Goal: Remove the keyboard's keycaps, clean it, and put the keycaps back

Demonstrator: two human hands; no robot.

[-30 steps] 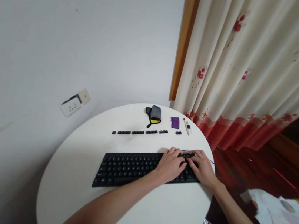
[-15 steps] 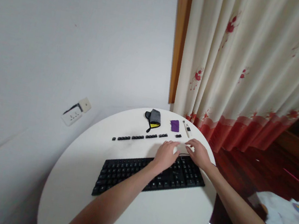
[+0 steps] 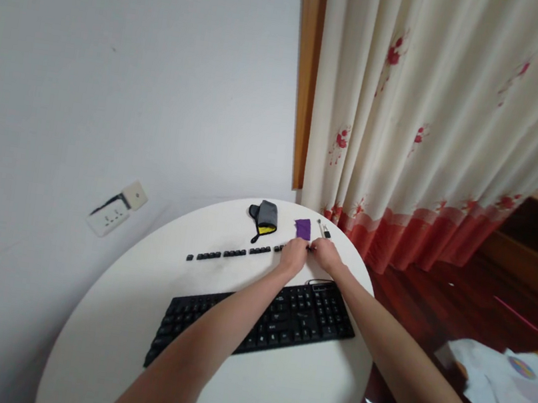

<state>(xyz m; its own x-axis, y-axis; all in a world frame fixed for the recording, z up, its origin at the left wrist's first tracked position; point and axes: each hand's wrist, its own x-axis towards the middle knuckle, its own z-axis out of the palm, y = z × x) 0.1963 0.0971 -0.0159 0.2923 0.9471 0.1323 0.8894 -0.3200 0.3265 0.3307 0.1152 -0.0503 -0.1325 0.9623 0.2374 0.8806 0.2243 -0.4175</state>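
A black keyboard (image 3: 251, 323) lies across a round white table (image 3: 136, 343). Behind it runs a row of loose black keycaps (image 3: 228, 253). My left hand (image 3: 294, 257) and my right hand (image 3: 324, 255) reach past the keyboard to the right end of that row, fingers curled and pinched together close to each other. What they pinch is too small to make out. Just beyond them lies a purple cloth (image 3: 303, 228).
A grey and yellow pouch (image 3: 264, 217) and a small white tool (image 3: 323, 228) lie at the table's far edge. A wall socket (image 3: 110, 215) is on the left wall. A flowered curtain (image 3: 426, 131) hangs at the right, with papers (image 3: 508, 392) low right.
Both hands have left the right end of the keyboard and moved forward to the row of loose keycaps. The view has shifted slightly to the right.
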